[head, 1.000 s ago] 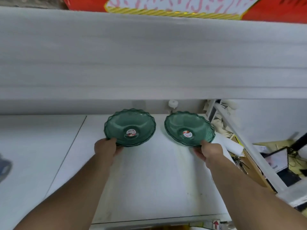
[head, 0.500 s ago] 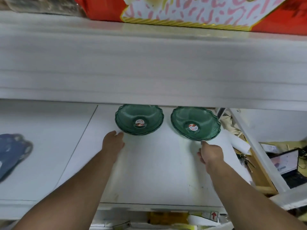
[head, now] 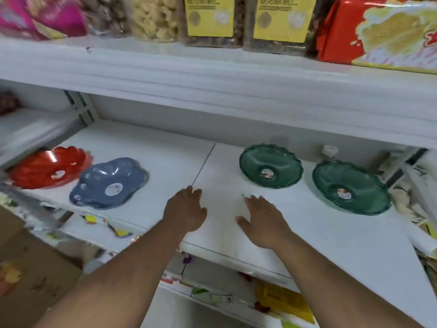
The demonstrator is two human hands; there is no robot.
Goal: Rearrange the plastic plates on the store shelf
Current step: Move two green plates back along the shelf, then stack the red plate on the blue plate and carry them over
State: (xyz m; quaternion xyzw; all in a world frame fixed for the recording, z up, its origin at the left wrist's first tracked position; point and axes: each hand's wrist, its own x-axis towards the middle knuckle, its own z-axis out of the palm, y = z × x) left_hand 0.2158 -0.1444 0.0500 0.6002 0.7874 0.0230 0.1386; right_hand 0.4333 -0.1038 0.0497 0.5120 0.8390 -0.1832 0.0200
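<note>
Plastic plates lie in two pairs on the white store shelf [head: 295,223], well apart from each other. On the right side sit two dark green scalloped plates: the nearer-centre green plate [head: 271,165] stands toward the back of the shelf, and the far-right green plate [head: 351,187] lies just beside it, a little closer to the front edge; each has a round sticker in its middle. The two do not touch. On the left side a blue flower-patterned plate [head: 108,183] lies near the front edge, and a red plate [head: 48,167] sits just behind and left of it, their rims seeming to overlap or touch, though blur makes that unclear. Between the pairs both bare hands are stretched out over the bare shelf surface, close together. The left hand [head: 185,210] is palm down with its fingers loosely curled, near the dark seam between the two shelf boards, and holds nothing. The right hand [head: 261,220] is palm down with the fingers spread flat and the thumb out to the side, also holding nothing; whether either palm actually presses on the shelf cannot be told. Neither hand touches any plate. Above, an upper shelf [head: 212,76] carries packaged snacks [head: 209,17] and a red box [head: 378,29].
</note>
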